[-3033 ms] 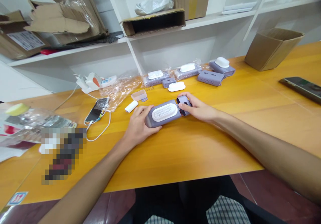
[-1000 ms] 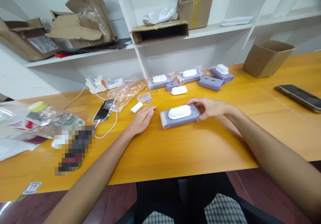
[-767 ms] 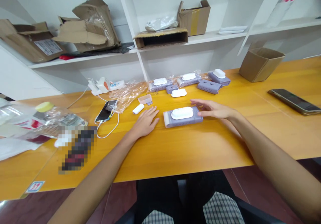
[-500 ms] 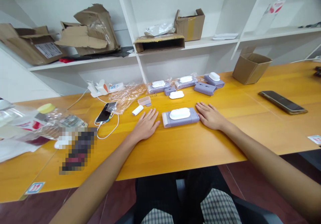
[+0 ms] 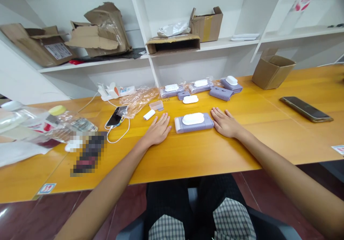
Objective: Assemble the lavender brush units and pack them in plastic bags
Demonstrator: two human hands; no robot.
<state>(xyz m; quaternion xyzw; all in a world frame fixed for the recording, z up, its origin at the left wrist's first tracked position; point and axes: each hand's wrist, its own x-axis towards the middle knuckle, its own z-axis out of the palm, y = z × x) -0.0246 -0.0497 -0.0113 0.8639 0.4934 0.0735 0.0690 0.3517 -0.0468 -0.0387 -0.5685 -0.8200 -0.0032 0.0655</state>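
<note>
Purple case (image 5: 198,126) between left hand (image 5: 158,129) and right hand (image 5: 225,122), long axis crosswise
Both hands lie flat, spread, holding nothing; the right is nearer

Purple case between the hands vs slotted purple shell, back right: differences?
Top: the purple case carries a white oval piece; the slotted shell carries none, its two dark slots showing.
Colour: the purple case has a pale left end; the slotted shell looks purple throughout.
Place: the purple case lies between left hand and right hand; the slotted shell lies farther back.
Shared: purple tone, both on the table.
</note>
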